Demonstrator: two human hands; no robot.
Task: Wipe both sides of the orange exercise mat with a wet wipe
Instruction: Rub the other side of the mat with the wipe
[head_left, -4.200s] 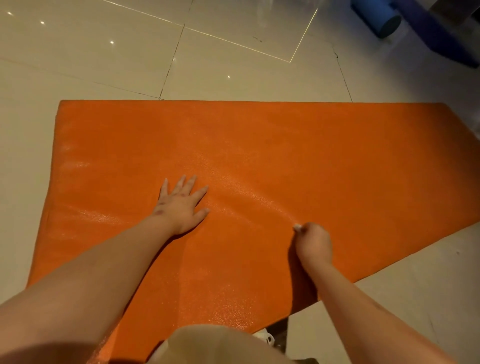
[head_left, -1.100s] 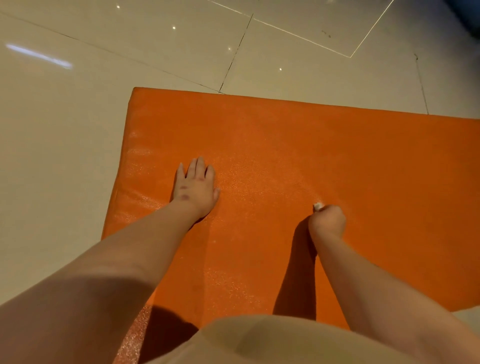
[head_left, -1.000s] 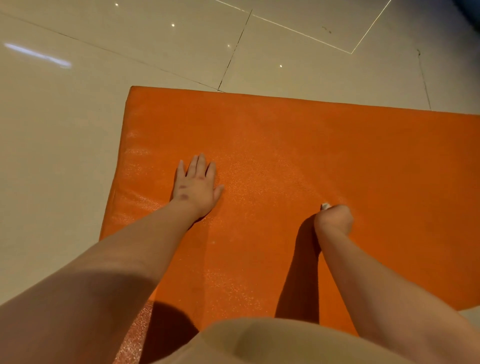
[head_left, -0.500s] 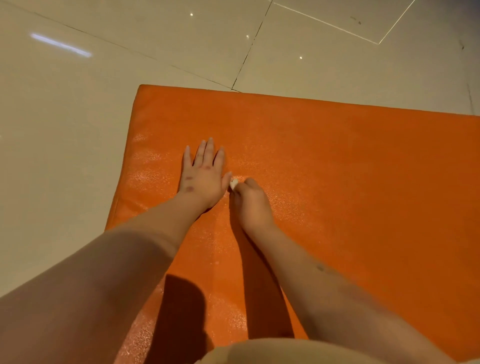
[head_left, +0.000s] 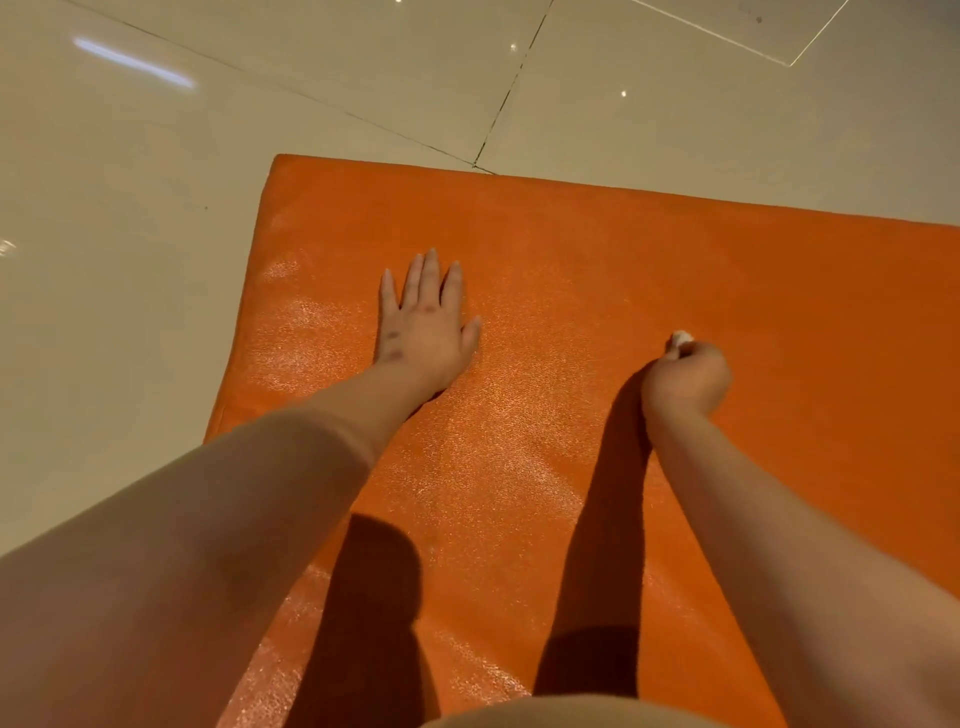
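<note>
The orange exercise mat (head_left: 597, 249) lies flat on the tiled floor, its left end and far edge in view. Wet streaks shine on its left part. My left hand (head_left: 423, 325) rests flat on the mat with straight fingers, palm down. My right hand (head_left: 685, 379) is to the right of it, curled into a fist round a small white wet wipe (head_left: 681, 339) and pressed down on the mat. Only a corner of the wipe sticks out beyond the fingers.
Glossy beige floor tiles (head_left: 156, 208) with dark grout lines surround the mat to the left and beyond it. My knee or lap in light cloth (head_left: 561, 714) shows at the bottom edge, over the near side of the mat.
My right hand has swept the wipe back to the right, away from my left hand, which it was next to half a second ago. My left hand stays flat in place.
</note>
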